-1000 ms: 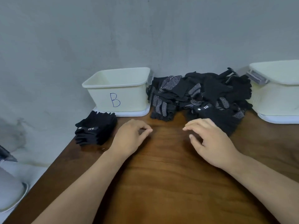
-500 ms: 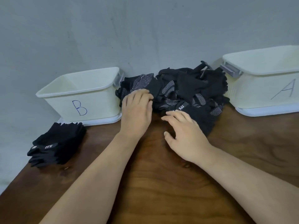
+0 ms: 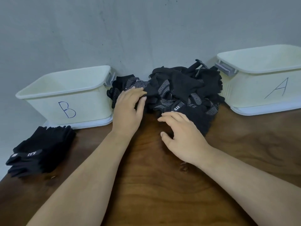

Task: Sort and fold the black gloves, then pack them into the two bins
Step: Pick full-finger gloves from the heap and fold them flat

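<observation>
Gloves pile (image 3: 179, 88) sits just right of bin B (image 3: 65, 101). Left hand (image 3: 128, 111) fingers pinch a glove (image 3: 153, 92) on its B side; right hand (image 3: 182, 136) fingers loose, empty, touching pile. Suggest pulling one glove clear, right hand pinning rest.

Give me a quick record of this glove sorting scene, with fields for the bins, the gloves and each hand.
Bin B: left of the heap
Bin A: right of the heap
Loose gloves: heaped between the bins
Folded stack: on the table, in front of bin B
Left hand: on the heap's left side, grip unclear
Right hand: open, fingertips at the heap's front edge
</observation>
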